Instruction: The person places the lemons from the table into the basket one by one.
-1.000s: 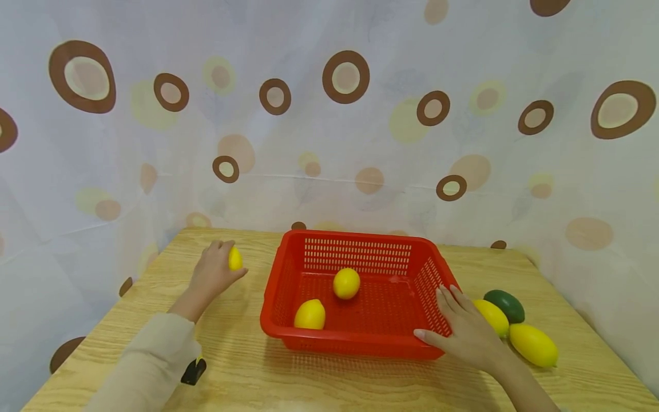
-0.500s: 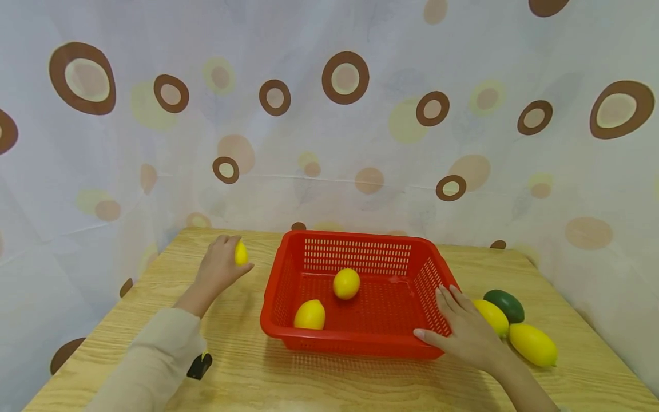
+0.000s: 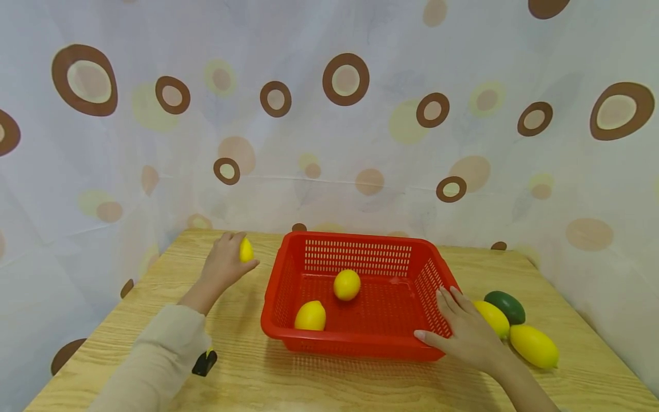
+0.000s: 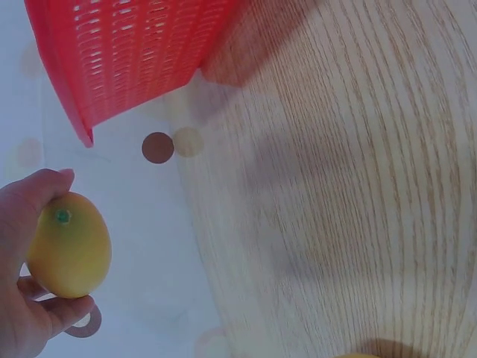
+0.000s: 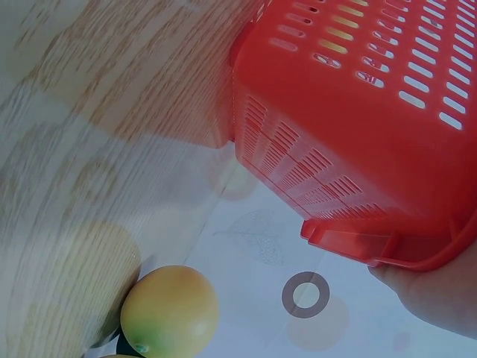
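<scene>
My left hand holds a yellow lemon above the table, left of a red plastic basket. In the left wrist view the thumb and fingers are around the lemon, whose green stem spot shows. Two lemons lie in the basket, one lemon near its front left and another lemon farther back. My right hand rests on the basket's right rim with fingers extended over it; the right wrist view shows only part of this hand against the rim.
Right of the basket lie a yellow lemon, another lemon and a dark green oval fruit. A small black piece shows beside the left sleeve. Behind the wooden table hangs a patterned cloth.
My left hand has moved to the right and slightly upward with the lemon, closer to the basket. The right hand and the basket have stayed in place.
</scene>
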`<control>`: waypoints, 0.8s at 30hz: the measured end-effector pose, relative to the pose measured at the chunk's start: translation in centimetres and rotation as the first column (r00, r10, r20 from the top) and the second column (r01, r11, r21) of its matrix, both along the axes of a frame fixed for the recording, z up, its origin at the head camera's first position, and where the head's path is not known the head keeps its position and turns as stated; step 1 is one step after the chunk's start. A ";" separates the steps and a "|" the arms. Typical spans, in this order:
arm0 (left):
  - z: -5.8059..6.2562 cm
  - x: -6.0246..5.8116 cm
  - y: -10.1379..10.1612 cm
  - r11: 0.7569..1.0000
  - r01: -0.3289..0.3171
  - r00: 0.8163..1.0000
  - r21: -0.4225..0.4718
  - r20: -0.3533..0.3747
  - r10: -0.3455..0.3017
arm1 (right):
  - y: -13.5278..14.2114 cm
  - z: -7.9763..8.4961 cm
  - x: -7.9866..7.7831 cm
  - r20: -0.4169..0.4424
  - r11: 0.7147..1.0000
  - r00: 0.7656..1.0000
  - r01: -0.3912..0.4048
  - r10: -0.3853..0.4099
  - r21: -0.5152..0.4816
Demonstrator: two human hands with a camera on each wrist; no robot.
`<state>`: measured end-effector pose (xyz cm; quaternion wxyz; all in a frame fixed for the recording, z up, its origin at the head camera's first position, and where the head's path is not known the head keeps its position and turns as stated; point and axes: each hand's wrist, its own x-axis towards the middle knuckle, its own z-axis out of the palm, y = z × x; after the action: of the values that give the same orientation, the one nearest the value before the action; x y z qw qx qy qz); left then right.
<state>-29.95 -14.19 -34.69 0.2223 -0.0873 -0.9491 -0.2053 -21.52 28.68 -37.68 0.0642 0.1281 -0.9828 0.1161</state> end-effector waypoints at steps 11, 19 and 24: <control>0.1 0.0 0.3 1.000 -0.002 1.000 0.016 0.001 0.001 | 0.0 0.0 0.0 0.001 1.000 1.000 0.003 -0.003 -0.003; 0.3 -0.1 0.7 1.000 0.020 1.000 0.017 -0.022 -0.020 | 0.0 0.1 -0.1 0.000 1.000 1.000 -0.001 0.001 -0.009; 0.7 -0.2 1.1 1.000 0.026 0.999 0.012 -0.019 -0.026 | 0.0 0.0 0.0 -0.003 1.000 1.000 0.000 0.000 -0.004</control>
<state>-30.13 -13.09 -34.00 0.2291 -0.1002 -0.9445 -0.2131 -21.53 28.69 -37.67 0.0657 0.1284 -0.9825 0.1178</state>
